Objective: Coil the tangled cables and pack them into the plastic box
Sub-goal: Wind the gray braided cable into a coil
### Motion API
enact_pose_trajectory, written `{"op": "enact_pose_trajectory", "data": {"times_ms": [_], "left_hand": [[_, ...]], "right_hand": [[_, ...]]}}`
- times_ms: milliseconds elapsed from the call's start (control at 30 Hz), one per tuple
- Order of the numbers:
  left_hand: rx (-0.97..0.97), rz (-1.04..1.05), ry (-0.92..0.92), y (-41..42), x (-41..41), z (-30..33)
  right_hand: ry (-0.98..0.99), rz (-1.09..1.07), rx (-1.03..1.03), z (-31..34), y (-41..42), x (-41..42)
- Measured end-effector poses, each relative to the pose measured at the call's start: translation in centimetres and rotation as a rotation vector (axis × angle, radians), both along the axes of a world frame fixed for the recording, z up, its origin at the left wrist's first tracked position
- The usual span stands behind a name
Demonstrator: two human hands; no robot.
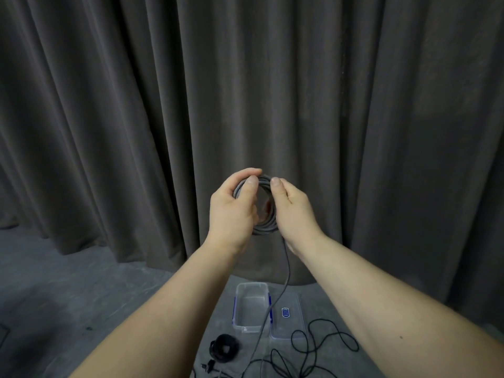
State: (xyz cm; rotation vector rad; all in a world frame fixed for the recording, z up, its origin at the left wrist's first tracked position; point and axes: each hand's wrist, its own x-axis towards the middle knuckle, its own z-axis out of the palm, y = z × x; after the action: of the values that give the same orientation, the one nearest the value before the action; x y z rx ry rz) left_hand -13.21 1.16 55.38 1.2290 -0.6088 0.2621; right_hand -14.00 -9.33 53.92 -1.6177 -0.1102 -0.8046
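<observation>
Holding a grey cable coil (266, 211) up at chest height in the head view, both hands meet in the centre of the frame against a dark grey curtain (354, 105). Left hand (234, 211) sits at 9 o'clock of the coil, thumb and curled fingers pinching the braided strands at about 11 o'clock of the loop. Right hand (293, 211) sits at 3 o'clock, thumb pressed on the top of the loop near 1 o'clock, other fingers wrapped behind the strands and mostly hidden. Coil stands roughly upright, several turns stacked together.

Loose tail (283, 290) of the same cable drops from 6 o'clock of the coil, hanging straight down past the box to the floor.

On the grey floor (81, 296) below: clear plastic box (252, 291) with blue clips, open, at 6 o'clock of the hands, nothing visible inside. Clear lid (290, 327) lies flat just beside the box at its 3 o'clock, blue label in its middle. Small black coiled cable (224, 347) lies on the floor at 7 o'clock of the box, near but apart. Thin black tangled cable (321, 347) sprawls in loops at 5 o'clock of the box, one loop overlapping the lid's near corner.
</observation>
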Motion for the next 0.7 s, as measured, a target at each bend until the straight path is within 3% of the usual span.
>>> {"op": "enact_pose_trajectory", "data": {"times_ms": [133,333,433,600,700], "left_hand": [[-0.034,0.103,0.004,1.4,1.8,0.2],[-0.122,0.129,0.049,3.0,2.3,1.3],[-0.185,0.248,0.061,4.4,3.8,1.9],[-0.205,0.443,0.069,6.4,6.1,1.6],[-0.209,0.523,0.079,7.4,6.9,1.7]], "right_hand": [[0.221,0.249,0.111,-0.6,-0.6,-0.6],[0.355,0.170,-0.056,-1.9,-1.5,-1.1],[0.419,0.141,-0.159,-2.8,-2.0,-1.7],[0.560,0.359,0.247,-3.0,-3.0,-2.1],[0.712,0.454,0.178,-2.6,-4.1,-2.4]]}}
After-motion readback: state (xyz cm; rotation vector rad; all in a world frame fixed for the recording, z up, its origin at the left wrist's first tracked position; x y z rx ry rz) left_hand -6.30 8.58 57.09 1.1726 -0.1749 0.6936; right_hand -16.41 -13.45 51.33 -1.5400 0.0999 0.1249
